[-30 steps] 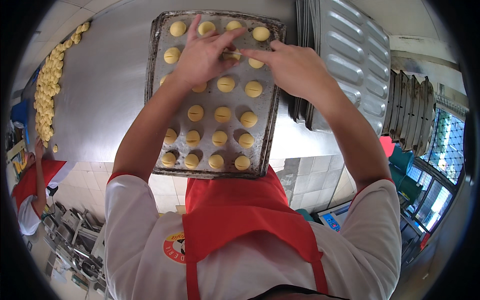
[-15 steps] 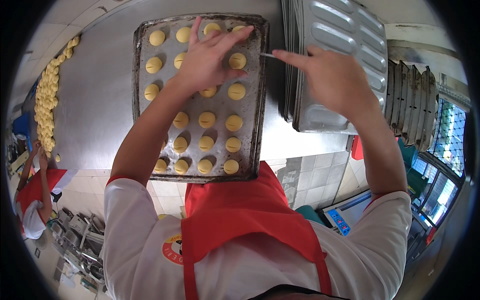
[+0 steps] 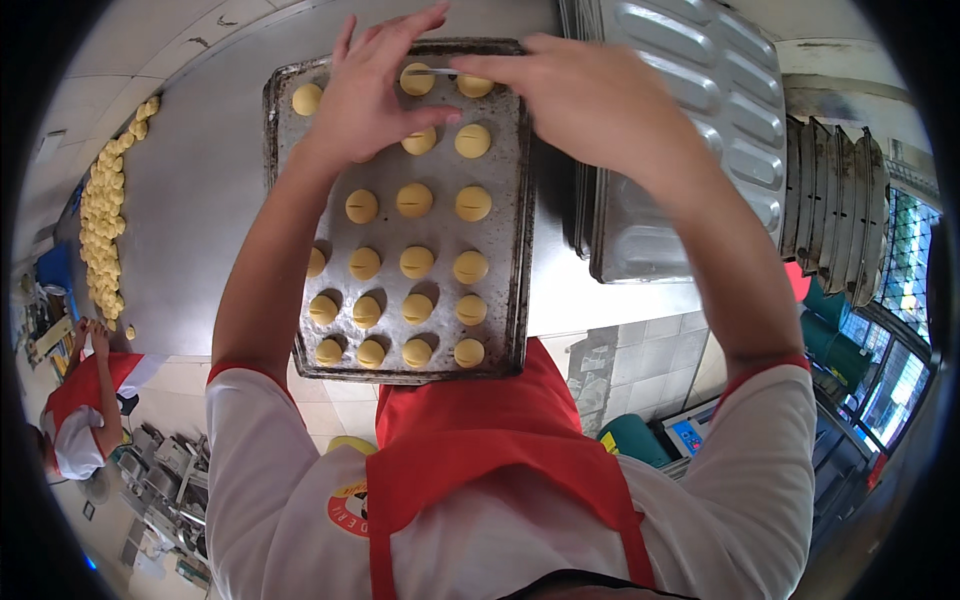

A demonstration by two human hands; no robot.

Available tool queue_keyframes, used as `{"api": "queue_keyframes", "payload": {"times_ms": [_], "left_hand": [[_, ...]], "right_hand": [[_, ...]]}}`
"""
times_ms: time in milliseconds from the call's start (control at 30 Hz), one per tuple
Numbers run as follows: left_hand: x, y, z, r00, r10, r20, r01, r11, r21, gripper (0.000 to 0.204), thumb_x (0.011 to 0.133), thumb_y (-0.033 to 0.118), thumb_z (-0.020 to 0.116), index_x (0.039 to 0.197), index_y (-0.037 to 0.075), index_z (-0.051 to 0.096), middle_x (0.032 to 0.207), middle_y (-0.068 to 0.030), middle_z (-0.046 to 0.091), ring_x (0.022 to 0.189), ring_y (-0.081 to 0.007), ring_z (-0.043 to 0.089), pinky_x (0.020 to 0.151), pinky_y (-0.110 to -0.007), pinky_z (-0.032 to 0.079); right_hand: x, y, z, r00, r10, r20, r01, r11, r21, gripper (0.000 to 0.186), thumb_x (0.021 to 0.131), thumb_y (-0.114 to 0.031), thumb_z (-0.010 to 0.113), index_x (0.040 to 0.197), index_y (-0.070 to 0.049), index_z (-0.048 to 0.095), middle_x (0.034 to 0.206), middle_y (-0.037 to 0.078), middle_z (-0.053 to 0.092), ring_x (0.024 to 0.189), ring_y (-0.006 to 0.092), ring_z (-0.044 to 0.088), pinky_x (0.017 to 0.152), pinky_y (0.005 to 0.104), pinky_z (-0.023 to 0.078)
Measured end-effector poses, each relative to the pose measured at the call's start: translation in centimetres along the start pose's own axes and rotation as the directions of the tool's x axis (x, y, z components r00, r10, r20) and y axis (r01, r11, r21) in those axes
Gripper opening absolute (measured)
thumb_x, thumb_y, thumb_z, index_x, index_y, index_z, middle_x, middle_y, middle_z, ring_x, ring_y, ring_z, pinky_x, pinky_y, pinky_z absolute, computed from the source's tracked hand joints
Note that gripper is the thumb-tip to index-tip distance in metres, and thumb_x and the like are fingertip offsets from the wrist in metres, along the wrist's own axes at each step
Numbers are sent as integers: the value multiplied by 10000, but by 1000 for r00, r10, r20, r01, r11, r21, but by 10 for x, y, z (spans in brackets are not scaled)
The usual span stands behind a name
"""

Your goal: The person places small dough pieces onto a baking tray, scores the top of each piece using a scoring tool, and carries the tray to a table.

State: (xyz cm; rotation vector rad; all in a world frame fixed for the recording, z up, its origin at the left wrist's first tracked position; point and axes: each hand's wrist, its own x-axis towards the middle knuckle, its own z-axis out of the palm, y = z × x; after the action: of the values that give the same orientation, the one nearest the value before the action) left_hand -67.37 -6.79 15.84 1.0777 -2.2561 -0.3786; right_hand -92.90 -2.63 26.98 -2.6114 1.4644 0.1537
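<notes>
A dark-rimmed baking tray (image 3: 520,230) in front of me carries rows of round yellow dough balls (image 3: 414,200), most with a straight slit across the top. Over its far left part is my left hand (image 3: 372,95), fingers spread and thumb pointing right, holding nothing. My right hand (image 3: 595,105) comes in over the far right corner, closed round a thin metal blade (image 3: 436,71), its index finger stretched along it. The blade lies across the top of a far-row dough ball (image 3: 416,82). My left hand hides several of the balls.
Right of the tray stands a stack of silver moulded pans (image 3: 650,235), with dark pans (image 3: 835,210) on edge beyond it. Along the steel table's (image 3: 200,200) far left lies a long heap of yellow dough pieces (image 3: 102,205), where another person's hands (image 3: 92,338) work.
My right hand has moved left, bringing the blade from the tray's right edge onto a far-row ball. My left hand has shifted left and away from me.
</notes>
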Motion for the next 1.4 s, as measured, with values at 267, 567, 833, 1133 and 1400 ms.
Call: {"api": "queue_keyframes", "payload": {"times_ms": [267,567,833,1133,1400], "left_hand": [[-19,-32,-17,999,-19,28,23,987,-161,1041,777,288,978,1676,276,453,1352,47,758,1286,-181,680,1344,-626,180],[-48,-83,-45,981,-84,176,86,996,0,1022,816,228,942,1694,260,419,1233,53,795,1239,-202,695,1350,-620,167],[-63,-120,-80,987,-100,122,116,984,-132,1046,783,211,971,1685,243,441,1359,25,763,1338,-245,666,1337,-619,239],[-136,-88,-123,941,-319,-115,236,858,-456,746,917,148,892,1566,42,540,1406,-146,719,1367,-282,648,1261,-455,398],[-296,-3,-128,767,-641,11,607,721,-334,306,976,102,815,1248,-16,742,1141,-166,732,981,-273,738,904,-381,617]], "right_hand": [[12,-17,-3,990,91,107,-93,996,12,637,947,-76,614,1502,-385,672,1083,68,739,1000,309,765,824,459,627],[45,-47,16,974,148,170,-153,988,14,634,968,-94,585,1525,-389,652,1057,53,748,1004,269,771,820,450,640],[111,-108,34,999,15,35,-19,993,120,686,937,-80,634,1547,-392,621,1094,42,722,1066,261,744,863,433,628],[-56,-133,9,863,506,11,-353,588,728,592,1080,-129,626,1655,-181,494,953,125,707,847,243,732,789,366,580],[-143,-178,111,613,784,95,-318,135,939,204,1162,-202,567,1222,-6,570,1031,106,742,805,162,743,687,314,584]]}}
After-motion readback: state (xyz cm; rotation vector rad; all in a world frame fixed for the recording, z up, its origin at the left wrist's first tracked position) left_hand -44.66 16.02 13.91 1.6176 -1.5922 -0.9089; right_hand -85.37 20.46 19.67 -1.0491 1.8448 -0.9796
